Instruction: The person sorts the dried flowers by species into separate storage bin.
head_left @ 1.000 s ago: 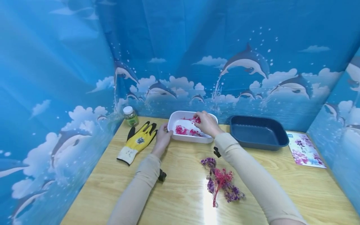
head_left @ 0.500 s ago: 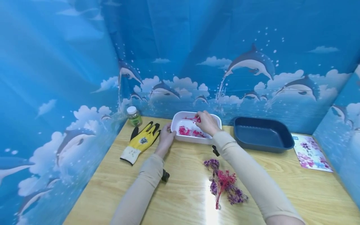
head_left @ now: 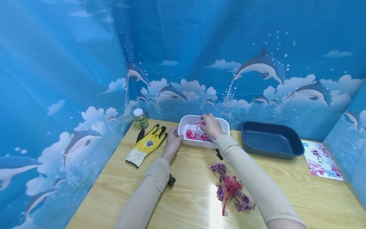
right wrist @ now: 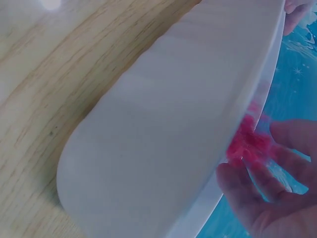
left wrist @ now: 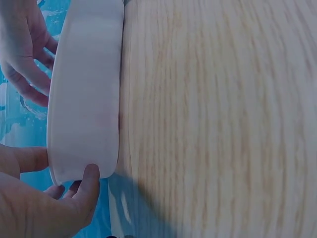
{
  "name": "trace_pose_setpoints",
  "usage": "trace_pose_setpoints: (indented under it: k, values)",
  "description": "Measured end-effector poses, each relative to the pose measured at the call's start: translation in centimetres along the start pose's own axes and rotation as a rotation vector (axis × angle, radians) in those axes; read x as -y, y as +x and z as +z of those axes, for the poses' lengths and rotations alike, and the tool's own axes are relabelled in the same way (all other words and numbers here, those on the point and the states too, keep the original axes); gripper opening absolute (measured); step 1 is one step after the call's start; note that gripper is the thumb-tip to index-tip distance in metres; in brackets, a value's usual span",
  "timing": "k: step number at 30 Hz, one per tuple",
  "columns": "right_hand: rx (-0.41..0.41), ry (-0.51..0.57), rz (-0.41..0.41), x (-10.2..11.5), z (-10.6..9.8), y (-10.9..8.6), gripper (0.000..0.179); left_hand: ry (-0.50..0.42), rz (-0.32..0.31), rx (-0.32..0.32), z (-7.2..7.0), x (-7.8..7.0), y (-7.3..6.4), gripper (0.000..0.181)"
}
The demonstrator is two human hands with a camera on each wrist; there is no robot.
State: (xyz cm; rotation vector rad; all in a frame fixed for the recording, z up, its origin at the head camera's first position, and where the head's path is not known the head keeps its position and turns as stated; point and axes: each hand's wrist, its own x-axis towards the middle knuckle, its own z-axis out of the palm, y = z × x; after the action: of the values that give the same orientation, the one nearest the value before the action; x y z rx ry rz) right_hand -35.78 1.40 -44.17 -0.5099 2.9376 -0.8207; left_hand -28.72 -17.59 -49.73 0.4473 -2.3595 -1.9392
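A white rectangular tray (head_left: 198,143) stands against the backdrop, with pink dried flower sprigs (head_left: 196,135) lying inside. My left hand (head_left: 172,142) grips its left end; the left wrist view shows thumb and fingers about the corner of the tray (left wrist: 86,94). Over the tray's right part is my right hand (head_left: 213,127), reaching inside. In the right wrist view its fingers are spread around blurred pink blossoms (right wrist: 247,141), touching them without a clear pinch. The tray wall hides the sprigs' stems there.
A yellow-black work glove (head_left: 148,143) and a white-capped jar (head_left: 141,118) lie at the left. Pink and purple dried flowers (head_left: 232,186) lie at the front. A dark blue tray (head_left: 273,156) and a printed floral card (head_left: 323,160) are at the right.
The head view has shifted, so everything appears slightly further right. My right hand's fingers have loosened from the pink sprig over the tray. My left hand keeps its grip.
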Motion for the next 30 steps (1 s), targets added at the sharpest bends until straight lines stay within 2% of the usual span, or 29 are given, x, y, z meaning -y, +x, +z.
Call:
trace_pose_setpoints:
  k: [7, 15, 24, 30]
  values:
    - [0.027, 0.052, -0.019, -0.6, -0.5, -0.5, 0.039, -0.001, 0.011, -0.003, 0.5, 0.2, -0.1, 0.057]
    - [0.039, 0.074, -0.069, -0.6, -2.1, -1.6, 0.038, -0.003, 0.01, -0.003, 0.1, 0.1, 0.0, 0.058]
    - [0.06, 0.107, -0.114, -0.4, -4.2, -4.2, 0.038, -0.008, 0.015, -0.021, 0.1, -0.5, -0.2, 0.059]
    - [0.112, 0.133, -0.182, -1.2, -5.5, -6.7, 0.04, -0.018, -0.019, -0.011, 0.4, -0.6, -0.4, 0.06]
